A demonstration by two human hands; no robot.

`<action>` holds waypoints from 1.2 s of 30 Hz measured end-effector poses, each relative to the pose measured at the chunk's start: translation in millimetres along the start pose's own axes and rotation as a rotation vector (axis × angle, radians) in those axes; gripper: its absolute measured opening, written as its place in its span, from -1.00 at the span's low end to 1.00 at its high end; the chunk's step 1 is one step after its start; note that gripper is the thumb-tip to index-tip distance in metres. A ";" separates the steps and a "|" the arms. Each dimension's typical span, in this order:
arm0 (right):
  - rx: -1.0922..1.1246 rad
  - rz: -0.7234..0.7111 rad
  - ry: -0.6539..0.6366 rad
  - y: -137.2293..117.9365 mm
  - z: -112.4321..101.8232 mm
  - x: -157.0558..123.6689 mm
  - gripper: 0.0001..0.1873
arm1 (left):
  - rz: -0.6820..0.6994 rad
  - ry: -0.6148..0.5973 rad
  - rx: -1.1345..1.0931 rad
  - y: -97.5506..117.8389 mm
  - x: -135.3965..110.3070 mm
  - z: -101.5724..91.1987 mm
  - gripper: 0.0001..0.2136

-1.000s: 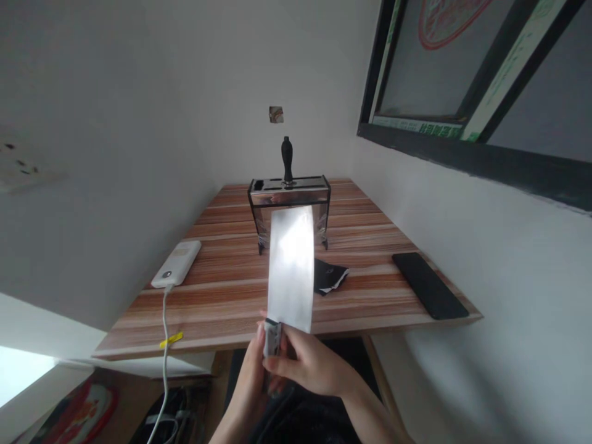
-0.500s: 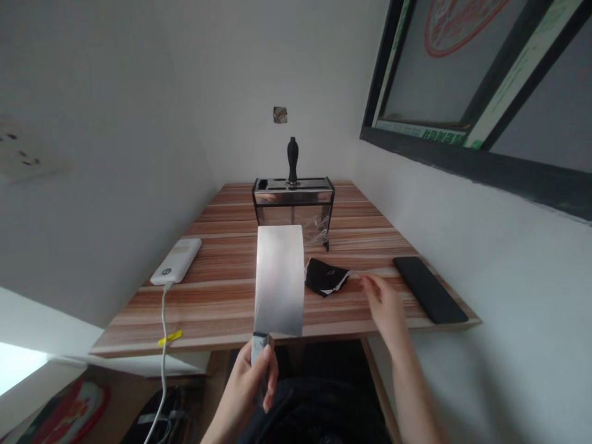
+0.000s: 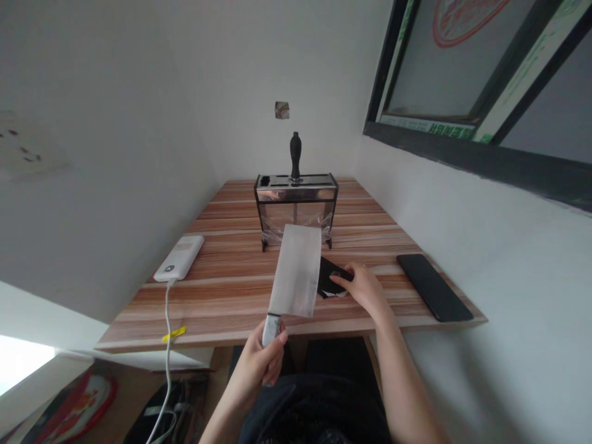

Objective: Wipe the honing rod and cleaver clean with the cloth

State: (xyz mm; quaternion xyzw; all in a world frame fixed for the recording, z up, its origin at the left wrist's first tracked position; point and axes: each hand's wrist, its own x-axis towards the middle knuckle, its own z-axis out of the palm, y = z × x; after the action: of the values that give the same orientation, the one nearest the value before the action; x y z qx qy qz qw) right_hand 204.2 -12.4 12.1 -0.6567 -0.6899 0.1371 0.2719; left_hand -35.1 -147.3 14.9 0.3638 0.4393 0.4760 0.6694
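Observation:
My left hand (image 3: 267,356) is closed round the grey handle of a cleaver (image 3: 296,271). Its broad pale blade points away from me, tilted slightly right. Just right of the blade, my right hand (image 3: 365,288) pinches the edge of a black packet (image 3: 329,274) between thumb and fingers. The packet has a torn white lower edge and lies on the tabletop, its left side hidden by the blade. Beyond the blade stands a knife block (image 3: 296,194) with a metal top, clear front and plastic film round its lower part. A black-handled tool stands upright in it.
A white power bank (image 3: 179,258) with a white cable (image 3: 167,336) lies at the left of the striped wooden table (image 3: 222,302). A black phone (image 3: 433,287) rests near the right edge. Walls close in on both sides, with a dark-framed window (image 3: 462,151) at right.
My right hand has moved left from beside the packet onto its right edge. The cleaver has shifted right and its blade now leans right.

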 end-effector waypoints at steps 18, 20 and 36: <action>0.835 0.084 0.443 -10.4 -6.1 -35.9 -0.70 | 0.015 0.017 0.044 -4.4 -0.1 4.0 -0.67; 0.746 0.037 0.569 -16.0 -17.4 -39.2 -0.71 | 0.017 0.026 0.070 -7.3 0.6 3.4 -0.66; 0.542 -0.306 0.176 -107.8 -19.3 -64.2 -0.71 | 0.002 0.039 0.201 -9.9 -1.8 26.9 -0.61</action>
State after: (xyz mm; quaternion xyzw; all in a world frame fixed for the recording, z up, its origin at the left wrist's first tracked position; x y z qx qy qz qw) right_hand 124.6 -89.4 74.1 -0.4583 -0.6931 0.2159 0.5127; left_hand -7.1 -153.7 15.8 0.4203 0.4976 0.4371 0.6203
